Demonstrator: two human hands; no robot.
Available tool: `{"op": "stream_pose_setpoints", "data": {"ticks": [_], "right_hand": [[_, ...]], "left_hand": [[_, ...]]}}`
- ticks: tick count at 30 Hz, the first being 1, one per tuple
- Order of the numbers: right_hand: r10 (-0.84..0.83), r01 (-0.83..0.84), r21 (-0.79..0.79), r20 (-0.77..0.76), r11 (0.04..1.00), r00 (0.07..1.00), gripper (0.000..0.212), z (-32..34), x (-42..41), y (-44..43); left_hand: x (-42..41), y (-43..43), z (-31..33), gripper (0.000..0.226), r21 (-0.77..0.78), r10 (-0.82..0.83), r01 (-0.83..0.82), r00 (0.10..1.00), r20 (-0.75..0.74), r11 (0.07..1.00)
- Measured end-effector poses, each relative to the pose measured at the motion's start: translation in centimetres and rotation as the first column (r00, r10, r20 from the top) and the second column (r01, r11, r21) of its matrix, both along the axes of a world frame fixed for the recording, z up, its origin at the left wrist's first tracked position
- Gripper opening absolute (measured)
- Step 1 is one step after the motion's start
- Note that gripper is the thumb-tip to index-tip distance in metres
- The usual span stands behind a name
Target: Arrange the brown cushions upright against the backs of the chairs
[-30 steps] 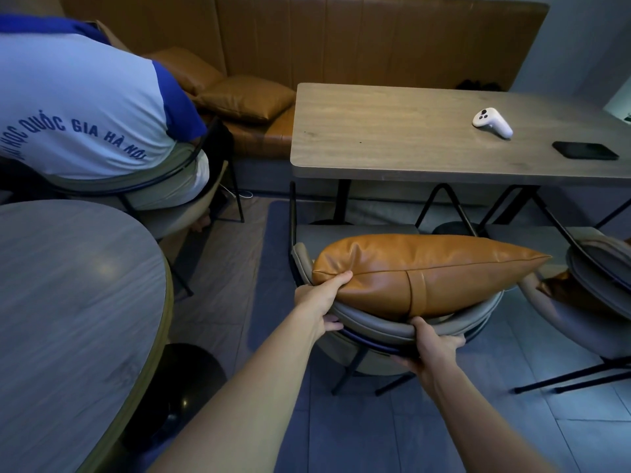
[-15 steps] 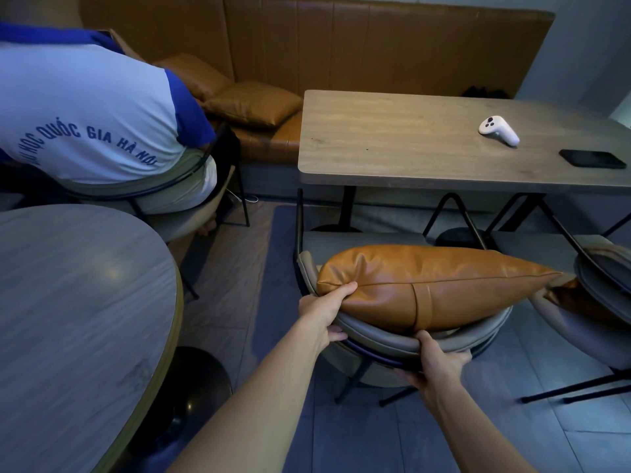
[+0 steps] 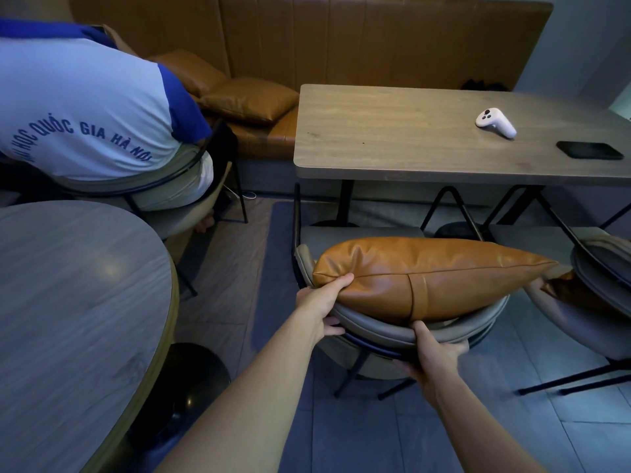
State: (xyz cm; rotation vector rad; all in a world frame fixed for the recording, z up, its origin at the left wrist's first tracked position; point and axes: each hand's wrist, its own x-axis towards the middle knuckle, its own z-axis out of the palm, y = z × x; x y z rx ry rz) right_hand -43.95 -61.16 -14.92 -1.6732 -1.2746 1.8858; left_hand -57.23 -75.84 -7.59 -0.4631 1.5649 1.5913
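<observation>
A brown leather cushion (image 3: 430,271) stands on edge inside a grey chair (image 3: 382,331), leaning on the curved backrest, its top seam facing me. My left hand (image 3: 321,305) grips the chair's back rail at the cushion's left corner, thumb pressed on the leather. My right hand (image 3: 433,356) clasps the backrest rim below the cushion's middle. Another brown cushion (image 3: 577,291) shows partly in the chair (image 3: 604,302) at the right. Two more brown cushions (image 3: 249,99) lie on the bench.
A rectangular wooden table (image 3: 392,131) stands just beyond the chair, holding a white controller (image 3: 495,122) and a black phone (image 3: 589,150). A round table (image 3: 68,302) fills the left foreground. A person in a blue-and-white shirt (image 3: 78,107) sits at the left.
Both hands keep their hold and the cushion stays in place. The view has shifted a little, so everything sits slightly lower and further right in frame.
</observation>
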Motion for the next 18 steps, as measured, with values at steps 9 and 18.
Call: {"op": "stream_pose_setpoints", "data": {"ticks": [9, 18], "right_hand": [[0.213, -0.206, -0.089, 0.084, 0.974, 0.973, 0.109, 2.0, 2.3, 0.9], [0.576, -0.673, 0.087, 0.445, 0.735, 0.686, 0.055, 7.2, 4.1, 3.4]], "left_hand": [[1.9, 0.3, 0.9, 0.113, -0.471, -0.389, 0.263, 0.901, -0.191, 0.842], [3.9, 1.6, 5.9, 0.079, -0.725, -0.750, 0.417, 0.629, -0.205, 0.548]]}}
